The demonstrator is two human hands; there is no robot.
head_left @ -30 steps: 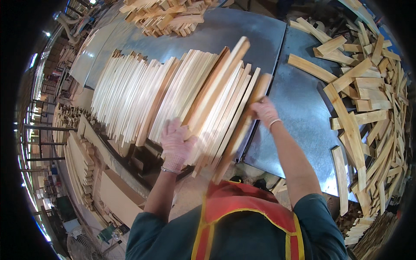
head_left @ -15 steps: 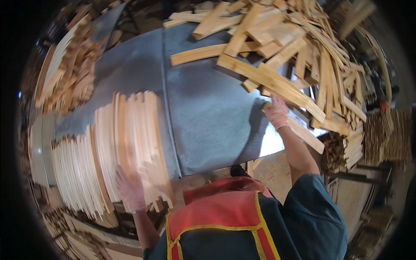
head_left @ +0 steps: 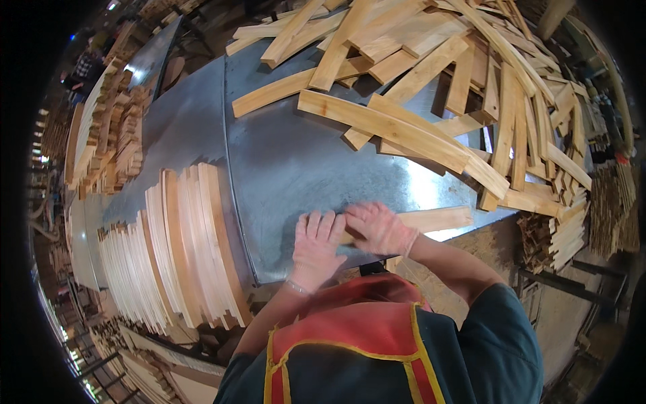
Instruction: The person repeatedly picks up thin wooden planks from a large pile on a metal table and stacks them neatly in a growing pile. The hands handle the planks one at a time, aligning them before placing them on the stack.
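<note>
A pale wooden slat (head_left: 441, 218) lies along the near edge of the metal table, its left part beneath my gloved right hand (head_left: 382, 230). The fingers of that hand are curled round the slat. Just left of it, my gloved left hand (head_left: 315, 248) is open, fingers stretched forward and thumb toward the slat's left end. Whether the thumb touches the wood I cannot tell. Left of my hands, a neat row of wooden slats (head_left: 195, 246) stands packed side by side, next to a lower row of thinner slats (head_left: 134, 273).
A loose heap of wooden slats (head_left: 404, 128) covers the table's far right. A seam (head_left: 232, 161) crosses the metal tabletop (head_left: 282, 168). More slats are stacked at the far left (head_left: 111, 135) and beside the table at right (head_left: 562, 232).
My right hand has drawn the slat from beside the heap leftward along the near edge. My left hand has left the packed row and moved right, beside my right hand.
</note>
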